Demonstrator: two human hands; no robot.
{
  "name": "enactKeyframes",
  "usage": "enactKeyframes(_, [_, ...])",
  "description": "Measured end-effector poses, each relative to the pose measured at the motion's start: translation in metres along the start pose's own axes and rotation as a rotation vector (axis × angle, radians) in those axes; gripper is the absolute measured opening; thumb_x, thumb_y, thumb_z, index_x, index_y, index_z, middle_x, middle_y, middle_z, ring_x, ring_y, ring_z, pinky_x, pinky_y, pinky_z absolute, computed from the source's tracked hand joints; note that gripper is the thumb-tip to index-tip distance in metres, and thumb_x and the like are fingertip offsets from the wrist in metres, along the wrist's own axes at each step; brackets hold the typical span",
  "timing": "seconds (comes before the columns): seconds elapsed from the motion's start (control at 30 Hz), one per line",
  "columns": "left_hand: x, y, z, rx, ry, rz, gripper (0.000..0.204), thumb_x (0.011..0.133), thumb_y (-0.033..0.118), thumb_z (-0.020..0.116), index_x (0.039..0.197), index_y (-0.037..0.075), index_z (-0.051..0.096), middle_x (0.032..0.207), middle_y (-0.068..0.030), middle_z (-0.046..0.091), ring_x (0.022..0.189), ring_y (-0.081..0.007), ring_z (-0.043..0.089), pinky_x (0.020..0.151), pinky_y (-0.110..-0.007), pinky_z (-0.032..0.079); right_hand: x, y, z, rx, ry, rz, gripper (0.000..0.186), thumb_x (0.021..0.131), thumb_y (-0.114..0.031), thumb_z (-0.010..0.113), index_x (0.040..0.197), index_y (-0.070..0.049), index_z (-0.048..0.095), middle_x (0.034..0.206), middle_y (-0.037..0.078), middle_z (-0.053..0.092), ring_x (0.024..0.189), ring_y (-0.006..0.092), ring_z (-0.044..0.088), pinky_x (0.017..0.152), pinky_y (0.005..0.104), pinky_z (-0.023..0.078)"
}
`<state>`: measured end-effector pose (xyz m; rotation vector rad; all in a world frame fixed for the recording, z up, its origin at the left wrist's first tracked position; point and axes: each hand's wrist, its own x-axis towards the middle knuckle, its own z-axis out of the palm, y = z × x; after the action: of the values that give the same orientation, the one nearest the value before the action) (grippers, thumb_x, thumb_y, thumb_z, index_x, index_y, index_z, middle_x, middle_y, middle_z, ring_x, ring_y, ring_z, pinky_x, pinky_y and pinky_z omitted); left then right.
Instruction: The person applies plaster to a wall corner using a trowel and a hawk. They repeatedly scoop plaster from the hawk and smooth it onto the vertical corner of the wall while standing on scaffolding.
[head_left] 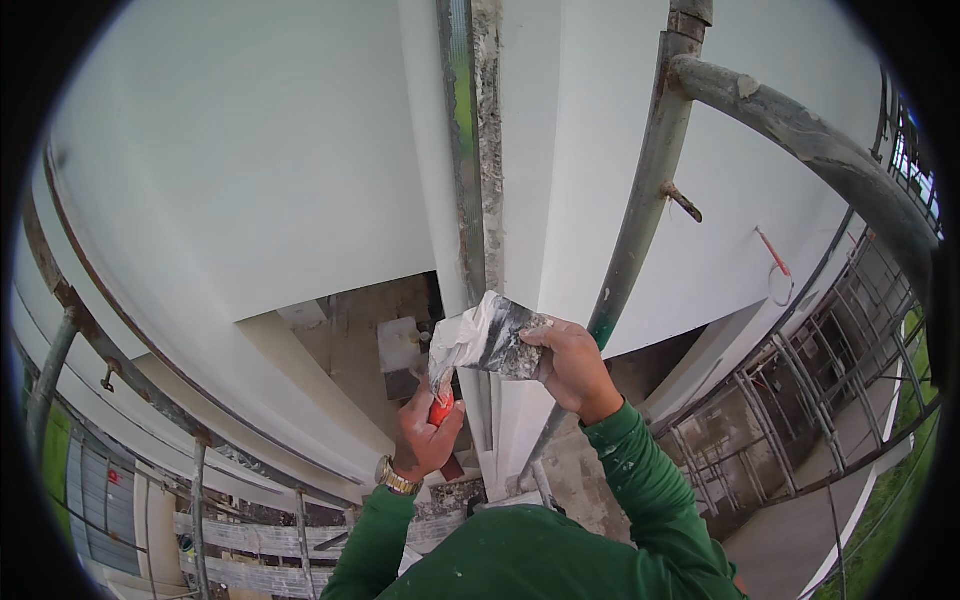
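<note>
Up against the white wall [250, 150], the right hand [572, 365] grips a flat, plaster-smeared metal trowel blade [485, 340], while the left hand [425, 435] is clenched around an orange-handled scraper [441, 408] beneath it.

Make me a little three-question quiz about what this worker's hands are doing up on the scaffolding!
1. True or false: the left hand grips a tool with a red-orange handle.
2. What does the right hand hold? A) a grey-smeared white flat board B) a paint roller C) a hammer
3. Fill in: the sleeves are ____ in colour.

Key:
1. True; a wristwatch shows on that wrist too.
2. A, the smeared board, held in front of the white wall beside a scaffold pole.
3. Green.
</note>
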<state>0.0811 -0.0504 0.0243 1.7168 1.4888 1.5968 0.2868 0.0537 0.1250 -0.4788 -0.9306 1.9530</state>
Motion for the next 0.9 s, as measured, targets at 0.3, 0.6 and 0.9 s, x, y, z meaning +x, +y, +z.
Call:
enactKeyframes(0.3, [-0.036,-0.024,0.012,-0.259,-0.199,-0.377,0.045,0.093,0.014,0.057,0.136,0.003,0.049,0.081,-0.0030,0.060,0.053,-0.0116,0.057,0.058,-0.030,0.053,-0.008,-0.012,-0.015,0.107,-0.097,-0.159,0.025,0.090,0.000,0.053,0.113,0.009,0.059,0.109,0.016,0.065,0.100,0.0250,0.065,0.089,0.0367,0.054])
enactKeyframes(0.6, [-0.058,0.011,-0.008,-1.438,-0.322,-0.750,0.021,0.096,0.019,0.055,0.114,0.008,0.054,0.052,-0.0033,0.045,0.037,-0.0141,0.043,0.030,-0.027,0.034,-0.039,0.012,-0.065,-0.907,-0.576,-0.710,0.048,0.080,0.008,0.049,0.126,-0.003,0.060,0.124,0.017,0.063,0.114,0.0320,0.062,0.101,0.0364,0.047])
enactKeyframes(0.9, [-0.058,0.055,-0.010,-0.965,-0.313,-0.552,0.018,0.095,0.017,0.055,0.110,0.006,0.056,0.055,0.0015,0.044,0.038,-0.0108,0.044,0.033,-0.025,0.038,-0.044,0.039,-0.114,-1.252,-0.325,-0.333,0.048,0.079,0.009,0.046,0.124,0.000,0.061,0.116,0.018,0.067,0.098,0.0316,0.068,0.094,0.0367,0.052])
